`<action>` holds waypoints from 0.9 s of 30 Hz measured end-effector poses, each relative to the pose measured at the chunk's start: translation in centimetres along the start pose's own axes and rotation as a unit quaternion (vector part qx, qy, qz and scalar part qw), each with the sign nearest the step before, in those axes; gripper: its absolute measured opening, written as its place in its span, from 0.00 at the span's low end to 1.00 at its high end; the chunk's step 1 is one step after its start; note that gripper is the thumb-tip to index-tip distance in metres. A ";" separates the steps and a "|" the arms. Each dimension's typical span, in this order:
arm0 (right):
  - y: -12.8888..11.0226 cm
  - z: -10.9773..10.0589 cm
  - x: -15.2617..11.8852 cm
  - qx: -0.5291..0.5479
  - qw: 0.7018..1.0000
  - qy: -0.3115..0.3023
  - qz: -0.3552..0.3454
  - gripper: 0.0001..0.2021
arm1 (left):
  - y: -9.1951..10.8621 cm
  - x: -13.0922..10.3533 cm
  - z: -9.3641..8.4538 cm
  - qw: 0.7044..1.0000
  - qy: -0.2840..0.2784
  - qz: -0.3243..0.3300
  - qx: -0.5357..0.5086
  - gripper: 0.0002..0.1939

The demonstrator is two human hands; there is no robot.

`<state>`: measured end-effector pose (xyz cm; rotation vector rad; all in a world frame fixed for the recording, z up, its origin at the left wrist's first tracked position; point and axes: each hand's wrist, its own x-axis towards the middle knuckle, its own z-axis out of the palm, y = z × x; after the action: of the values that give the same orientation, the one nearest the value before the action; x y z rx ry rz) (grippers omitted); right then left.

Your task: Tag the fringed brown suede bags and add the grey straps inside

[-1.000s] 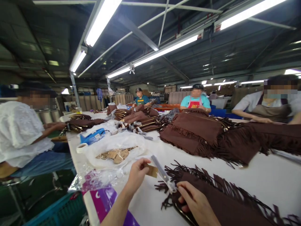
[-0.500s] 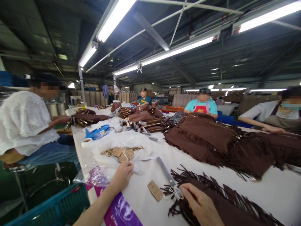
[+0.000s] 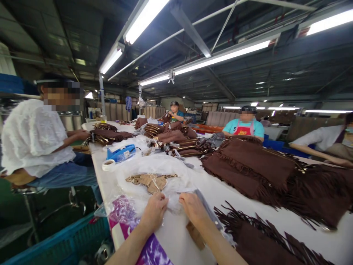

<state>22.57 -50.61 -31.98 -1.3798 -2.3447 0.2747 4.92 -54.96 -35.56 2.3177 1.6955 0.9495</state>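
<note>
- The left hand [image 3: 154,212] has its fingers drawn together just below the pile of brown tags [image 3: 151,181] on white plastic [image 3: 165,165]; I cannot tell whether it pinches anything.
- The right hand [image 3: 193,208] is curled nearby, its grip likewise unclear.
- A single tag [image 3: 193,235] shows beside the right wrist.
- The fringed brown piece [image 3: 264,241] lies on the counter [image 3: 230,191], to the right.
</note>
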 end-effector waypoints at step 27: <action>8.0 -10.6 -22.4 0.143 0.959 0.106 0.221 0.14 | 8.8 -1.3 -0.2 0.965 -0.083 -0.026 -0.247 0.20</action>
<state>43.17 -66.54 -30.77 -1.6747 -1.7256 0.5408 11.84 -59.38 -32.09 1.9528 1.2681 0.9963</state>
